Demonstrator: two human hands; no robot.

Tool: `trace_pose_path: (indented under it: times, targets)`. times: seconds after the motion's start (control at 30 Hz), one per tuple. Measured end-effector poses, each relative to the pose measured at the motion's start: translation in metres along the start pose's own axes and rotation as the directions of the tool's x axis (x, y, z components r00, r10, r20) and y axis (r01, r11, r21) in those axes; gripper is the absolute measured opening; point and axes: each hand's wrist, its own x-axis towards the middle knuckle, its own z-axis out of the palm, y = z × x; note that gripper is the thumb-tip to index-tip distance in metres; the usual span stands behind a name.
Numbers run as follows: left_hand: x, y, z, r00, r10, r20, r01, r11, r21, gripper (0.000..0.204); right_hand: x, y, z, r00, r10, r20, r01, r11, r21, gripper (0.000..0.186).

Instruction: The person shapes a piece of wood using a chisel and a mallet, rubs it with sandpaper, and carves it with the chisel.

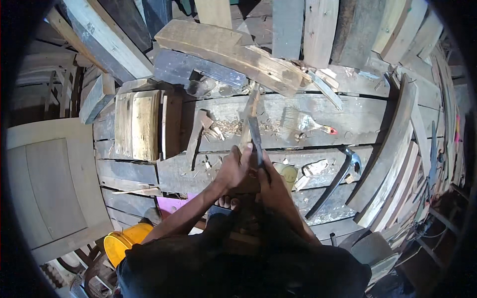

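Note:
My left hand point(232, 170) is closed around the near end of a narrow wood strip point(246, 133), its thumb pointing forward along the strip. Close beside it, my right hand point(272, 183) grips a dark, flat-bladed knife point(255, 135). The blade lies along the right side of the strip, its tip pointing away from me; the handle is mostly hidden in my fingers. Wood shavings point(226, 129) are scattered on both sides of the strip. The strip's far end reaches a thick notched beam point(223, 49).
A paintbrush point(310, 124) and a hammer point(338, 181) lie to the right. Wooden blocks point(136, 124) stand at left, near a panelled door point(54, 184). Curved boards point(387, 149) lean along the right. A yellow bucket point(121, 243) is at lower left.

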Motion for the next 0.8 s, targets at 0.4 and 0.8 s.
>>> trace_pose_path:
  times: [0.4, 0.8]
  targets:
    - [-0.014, 0.016, -0.017, 0.976, -0.175, 0.134, 0.171, 0.985, 0.038, 0.085, 0.029, 0.029, -0.043, 0.999, -0.030, 0.029, 0.021, 0.965, 0.260, 0.054]
    - [-0.015, -0.009, -0.026, 0.935, 0.346, 0.079, -0.355, 0.913, 0.201, 0.065, -0.008, -0.004, -0.045, 0.996, -0.016, 0.090, 0.030, 0.987, -0.155, 0.052]
